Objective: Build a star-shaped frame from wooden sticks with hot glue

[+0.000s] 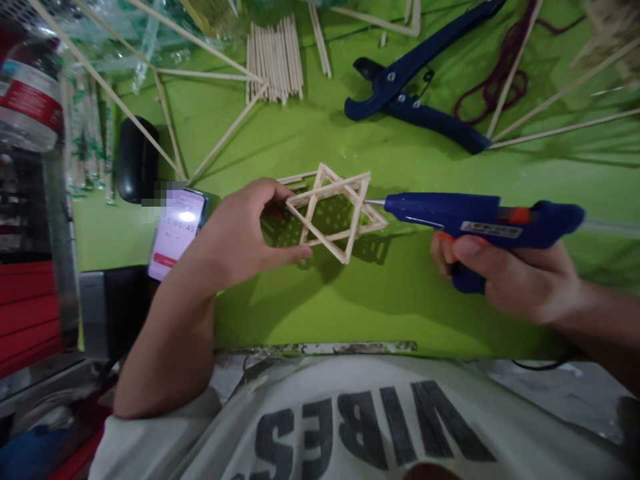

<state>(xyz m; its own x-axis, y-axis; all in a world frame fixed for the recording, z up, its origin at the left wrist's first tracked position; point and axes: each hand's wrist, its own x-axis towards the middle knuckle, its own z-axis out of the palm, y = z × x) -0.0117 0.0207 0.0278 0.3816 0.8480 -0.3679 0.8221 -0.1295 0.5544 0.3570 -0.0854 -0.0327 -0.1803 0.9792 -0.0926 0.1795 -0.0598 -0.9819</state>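
Observation:
A star-shaped frame of pale wooden sticks (353, 235) is held a little over the green table, its shadow falling below it. My left hand (240, 230) grips the frame's left side between thumb and fingers; some of the fingers are hidden behind it. In my right hand (520, 273) is a blue glue gun (445, 212) with an orange trigger, its metal nozzle pointing left. The nozzle tip reaches the star's right side, though I cannot tell whether it touches the wood.
A bundle of sticks (275, 60) lies at the back, near blue pipe cutters (400, 87) and dark red cord (510, 87). Larger stick frames (210, 73) stand at left and right. On the left are a lit phone (175, 233), black case (136, 160) and bottle (31, 97).

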